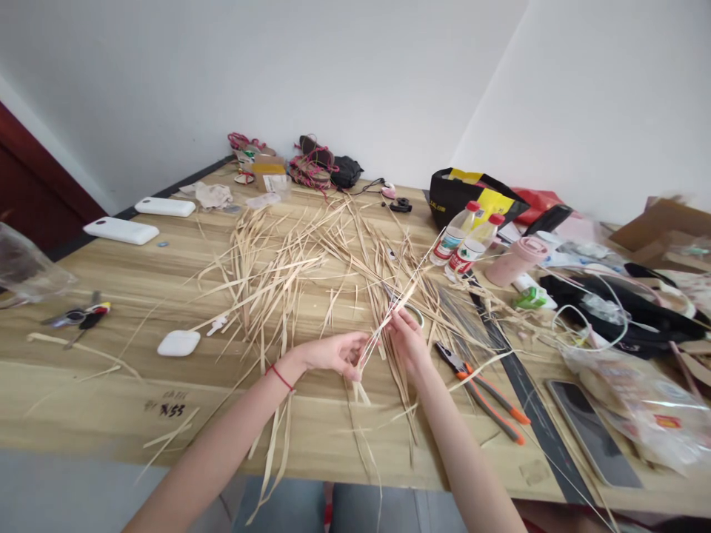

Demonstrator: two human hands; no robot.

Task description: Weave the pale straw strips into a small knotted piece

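Observation:
Over the front middle of the table, both my hands are closed on a thin bundle of pale straw strips (375, 339). My left hand (341, 354) pinches its lower end, with loose ends hanging below. Higher up, my right hand (408, 337) grips the same bundle, whose thin tips slant up to the right toward two bottles. Beneath and beyond my hands lies a wide spread of loose straw strips (278, 270). A roll of tape (416, 314) shows partly behind my right hand. Pliers with orange and grey handles (483, 396) lie right of my right wrist.
Two red-capped water bottles (452, 237) and a pink cup (516, 260) stand at the right. Nearer lie a phone (592, 429) and plastic packaging (655, 407). At left are white power banks (122, 230), a white case (178, 343) and small cutters (81, 317).

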